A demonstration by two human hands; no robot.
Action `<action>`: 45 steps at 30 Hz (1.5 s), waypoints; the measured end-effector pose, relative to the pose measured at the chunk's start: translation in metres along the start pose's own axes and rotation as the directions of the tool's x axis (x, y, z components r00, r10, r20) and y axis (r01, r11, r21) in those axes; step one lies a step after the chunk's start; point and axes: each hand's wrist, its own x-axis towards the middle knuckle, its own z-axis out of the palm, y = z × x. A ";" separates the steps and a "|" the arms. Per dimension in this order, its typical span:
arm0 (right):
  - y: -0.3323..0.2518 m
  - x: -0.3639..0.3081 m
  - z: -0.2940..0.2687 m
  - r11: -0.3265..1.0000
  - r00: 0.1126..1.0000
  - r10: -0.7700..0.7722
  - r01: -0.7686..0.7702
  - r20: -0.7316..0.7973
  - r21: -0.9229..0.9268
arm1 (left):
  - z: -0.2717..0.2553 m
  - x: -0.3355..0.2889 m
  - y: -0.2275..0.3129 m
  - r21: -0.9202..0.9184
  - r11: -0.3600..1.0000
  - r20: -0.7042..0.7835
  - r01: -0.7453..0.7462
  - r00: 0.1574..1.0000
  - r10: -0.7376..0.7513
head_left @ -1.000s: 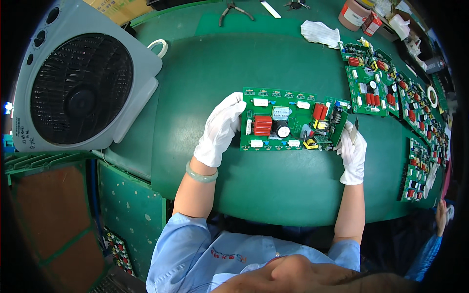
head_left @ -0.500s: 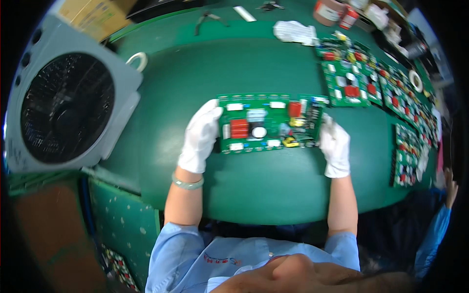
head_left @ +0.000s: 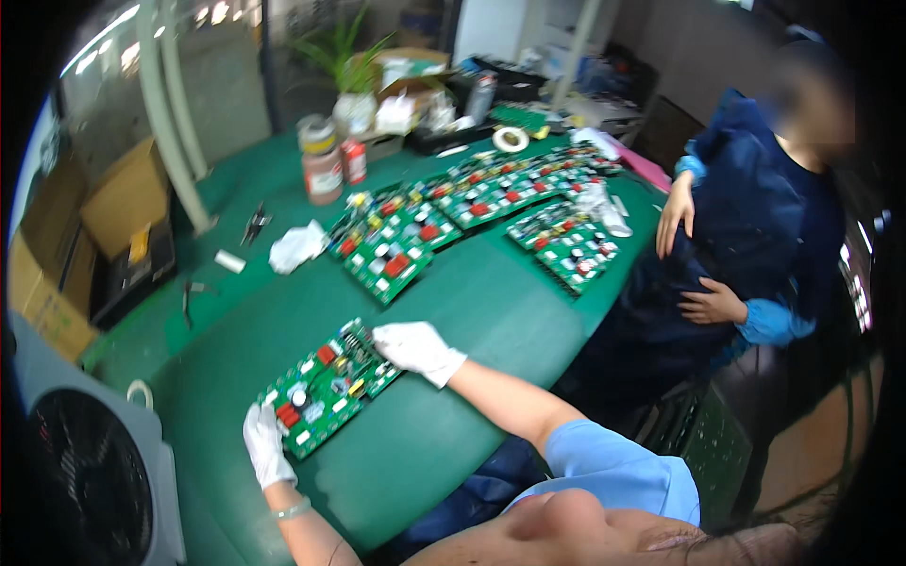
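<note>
Head view: a green circuit board [head_left: 330, 385] lay flat on the green worktop [head_left: 491, 311], held at both ends by white-gloved hands. The left hand [head_left: 265, 443] gripped the near-left edge, fingers closed over the rim of the board; the right hand [head_left: 411, 345] rested on the far-right end, fingers curled down onto that end, so both hands were holding the board. The board carried red blocks, a round white part and small yellow parts already seated; whether any positions were unfilled was too small to tell. Judged progress: this board looked populated and was under handling or inspection, not yet set with the others. Further along the worktop lay a row of similar boards [head_left: 444, 212], and a second small group [head_left: 566, 247] lay well apart to the right. A crumpled white cloth [head_left: 294, 247], pliers [head_left: 253, 224], a roll of tape [head_left: 511, 140] and two jars [head_left: 324, 162] lay beyond the held board. A fan [head_left: 80, 472] stood at the near left, cardboard boxes [head_left: 90, 241] behind it. A second person in dark blue [head_left: 764, 245] stood at the right edge, bare hands off the boards
</note>
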 end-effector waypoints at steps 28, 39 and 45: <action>-0.013 -0.009 -0.005 0.975 0.978 0.208 -0.204 0.034 -0.086 | -0.002 0.015 -0.043 0.201 0.913 -0.009 -0.356 0.931 0.365; -0.015 0.000 0.005 0.986 0.986 0.167 -0.168 -0.009 -0.021 | -0.010 0.000 -0.018 0.184 0.972 0.011 -0.146 0.989 0.146; -0.012 -0.004 0.004 0.983 0.984 0.177 -0.178 -0.013 -0.039 | -0.013 0.010 -0.030 0.238 0.954 0.030 -0.182 0.983 0.181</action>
